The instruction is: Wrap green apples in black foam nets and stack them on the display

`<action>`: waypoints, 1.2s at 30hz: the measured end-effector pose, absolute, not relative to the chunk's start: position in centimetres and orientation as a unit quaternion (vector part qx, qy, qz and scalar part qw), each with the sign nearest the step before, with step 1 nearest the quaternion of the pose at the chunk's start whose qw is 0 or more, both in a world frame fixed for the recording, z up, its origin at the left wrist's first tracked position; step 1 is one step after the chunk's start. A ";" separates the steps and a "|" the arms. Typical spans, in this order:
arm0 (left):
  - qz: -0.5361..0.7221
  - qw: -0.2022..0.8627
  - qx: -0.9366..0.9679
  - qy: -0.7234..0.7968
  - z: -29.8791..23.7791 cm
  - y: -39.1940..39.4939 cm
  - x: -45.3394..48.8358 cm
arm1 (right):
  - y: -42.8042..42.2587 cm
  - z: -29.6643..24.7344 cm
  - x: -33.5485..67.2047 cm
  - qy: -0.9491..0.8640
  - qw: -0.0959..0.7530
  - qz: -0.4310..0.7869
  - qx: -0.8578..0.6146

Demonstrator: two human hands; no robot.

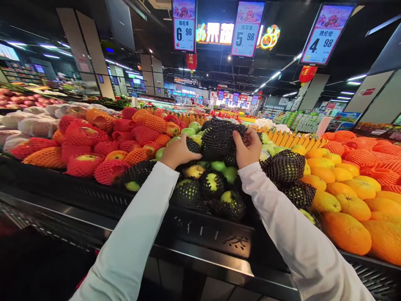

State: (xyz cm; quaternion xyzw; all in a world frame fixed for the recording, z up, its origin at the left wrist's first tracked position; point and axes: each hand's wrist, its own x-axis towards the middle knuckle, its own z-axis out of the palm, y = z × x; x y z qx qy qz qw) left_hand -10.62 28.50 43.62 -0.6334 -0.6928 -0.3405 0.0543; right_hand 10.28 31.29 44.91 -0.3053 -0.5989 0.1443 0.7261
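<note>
My left hand (179, 153) curls around a green apple in a black foam net (193, 145), its thumb pointing right beneath it; some fingers are hidden behind. With thumb and fingers pinched, my right hand (248, 147) grips the edge of a large bunched black foam net (219, 138). Whatever lies inside that net is hidden. Below and between my hands, several green apples (212, 182) in black nets sit in a black crate (203, 228). Bare green apples (230, 173) show among them.
To the left lie apples in red and orange nets (112, 142). Oranges (347, 200) fill the right side, with orange-netted fruit (369, 152) behind. A metal rail (213, 259) runs along the front. Price signs (247, 29) hang overhead.
</note>
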 end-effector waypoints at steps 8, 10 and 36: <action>-0.525 0.142 -0.433 -0.719 45.1 26.9 -9.5 | 31.2 45.1 10.3 -0.598 0.744 0.122 -0.272; -0.524 0.169 -0.421 -0.721 45.3 26.1 -10.1 | 31.2 45.1 10.4 -0.603 0.741 0.105 -0.275; -0.229 0.190 -0.582 -0.757 43.7 32.1 -10.1 | 31.3 45.0 10.9 -0.590 0.746 0.086 -0.296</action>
